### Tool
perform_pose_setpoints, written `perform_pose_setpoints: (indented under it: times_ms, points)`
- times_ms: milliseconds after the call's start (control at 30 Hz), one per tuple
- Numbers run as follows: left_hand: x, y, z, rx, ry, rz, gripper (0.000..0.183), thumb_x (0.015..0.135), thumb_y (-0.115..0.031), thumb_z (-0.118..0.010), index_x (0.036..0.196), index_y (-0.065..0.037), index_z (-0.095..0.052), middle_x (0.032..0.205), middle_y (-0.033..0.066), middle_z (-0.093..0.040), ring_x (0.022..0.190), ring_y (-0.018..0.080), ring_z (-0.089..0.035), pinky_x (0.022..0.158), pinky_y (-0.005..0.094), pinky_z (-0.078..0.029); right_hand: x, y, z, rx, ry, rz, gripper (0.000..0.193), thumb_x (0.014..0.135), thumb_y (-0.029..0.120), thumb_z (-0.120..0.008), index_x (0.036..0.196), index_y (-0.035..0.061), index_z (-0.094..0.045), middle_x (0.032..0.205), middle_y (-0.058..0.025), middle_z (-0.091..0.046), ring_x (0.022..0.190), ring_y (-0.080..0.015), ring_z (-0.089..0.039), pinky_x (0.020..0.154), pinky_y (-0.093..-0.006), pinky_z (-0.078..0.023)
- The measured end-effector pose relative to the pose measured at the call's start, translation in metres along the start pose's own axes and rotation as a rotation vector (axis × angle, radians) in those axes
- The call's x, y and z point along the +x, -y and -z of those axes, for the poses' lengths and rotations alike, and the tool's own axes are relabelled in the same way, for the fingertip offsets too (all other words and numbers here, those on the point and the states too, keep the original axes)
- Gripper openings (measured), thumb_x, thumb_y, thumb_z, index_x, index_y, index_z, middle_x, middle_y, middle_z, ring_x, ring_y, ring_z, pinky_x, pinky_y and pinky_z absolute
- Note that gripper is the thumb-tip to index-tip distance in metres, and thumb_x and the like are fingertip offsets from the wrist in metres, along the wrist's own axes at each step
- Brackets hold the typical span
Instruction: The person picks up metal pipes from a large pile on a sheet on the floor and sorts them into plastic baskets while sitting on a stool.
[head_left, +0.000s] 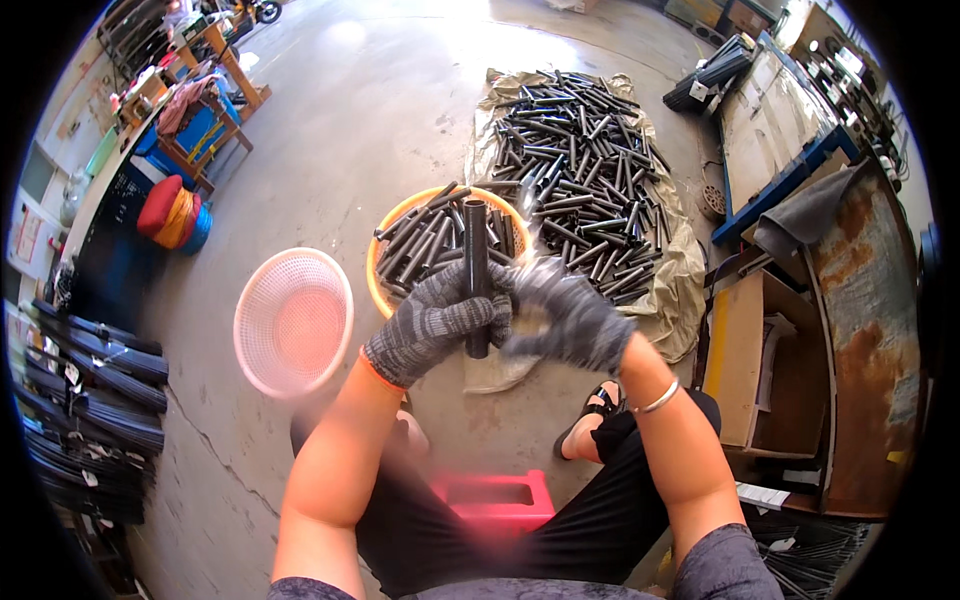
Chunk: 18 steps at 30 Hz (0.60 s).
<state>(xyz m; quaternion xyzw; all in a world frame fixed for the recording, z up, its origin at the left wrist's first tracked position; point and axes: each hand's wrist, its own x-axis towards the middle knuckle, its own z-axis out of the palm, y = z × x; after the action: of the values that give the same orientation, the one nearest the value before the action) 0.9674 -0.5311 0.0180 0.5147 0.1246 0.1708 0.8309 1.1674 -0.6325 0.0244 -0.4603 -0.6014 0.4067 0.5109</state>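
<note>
A black tube (476,240) stands nearly upright in front of me, its open end at the top. My left hand (432,325), in a grey knitted glove, is closed around the tube's lower half. Just right of the tube is my right hand (580,318), gloved the same way and smeared by motion. A pale blurred streak shows above its fingers; whether they hold anything cannot be made out. Behind the left hand, an orange-yellow basket (374,272) holds several similar dark tubes. Beyond the right hand, a large heap of black tubes (585,190) lies on a beige sheet (675,300).
A pale pink plastic basket (262,340) is on the floor to the left. Between my legs is a red plastic stool (530,505). An open cardboard box (735,370) and a rusty metal sheet (865,370) stand right. Bundled black rods (95,410) lie far left.
</note>
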Motion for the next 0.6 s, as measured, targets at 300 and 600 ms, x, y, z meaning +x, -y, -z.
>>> perform_pose_setpoints:
  times_ms: [300,600]
  points:
    - [-0.005,-0.003,-0.002,0.009,-0.031,0.048,0.037,0.084,-0.01,-0.064,0.118,-0.004,-0.051,0.095,0.0082,-0.061,0.083,0.0218,-0.062,0.072,0.033,-0.051,0.003,0.021,0.008,0.045,-0.329,-0.045,0.02,0.086,0.01,-0.057,0.106,0.0079,-0.061,0.093,-0.0083,-0.061,0.082,-0.0215,-0.059,0.079,-0.0366,-0.05]
    - [-0.011,-0.012,-0.002,-0.043,-0.091,0.017,0.036,0.084,-0.009,-0.064,0.117,-0.003,-0.051,0.091,0.0107,-0.063,0.086,0.024,-0.064,0.073,0.0349,-0.053,-0.002,-0.017,0.071,1.171,-0.289,-0.188,0.017,0.086,0.02,-0.062,0.091,0.0038,-0.059,0.08,-0.0076,-0.064,0.066,-0.013,-0.062,0.061,-0.0216,-0.053]
